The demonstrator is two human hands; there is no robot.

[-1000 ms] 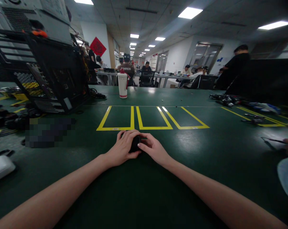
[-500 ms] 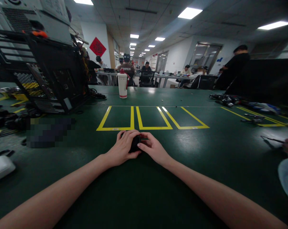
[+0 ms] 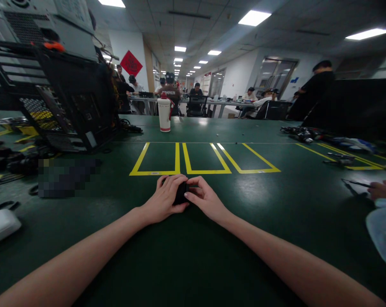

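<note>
Between my two hands is a small black object [image 3: 181,193], mostly covered by fingers, so its kind cannot be made out. My left hand [image 3: 167,196] wraps over its top and left side, thumb along the near edge. From the right, my right hand [image 3: 204,195] pinches its side with thumb and fingertips. Both hands rest low over the green table [image 3: 193,256], just in front of the yellow tape outlines [image 3: 208,172].
A black computer case [image 3: 74,102] stands at the left beside cables. Further back is a white bottle [image 3: 164,113] with a red lid. At the right edge, another person's hand [image 3: 383,189] holds a thin dark tool. A white case [image 3: 2,226] lies at the near left.
My hands and the black object stay in place. At the right edge, the other person's hand and its thin tool have shifted left.
</note>
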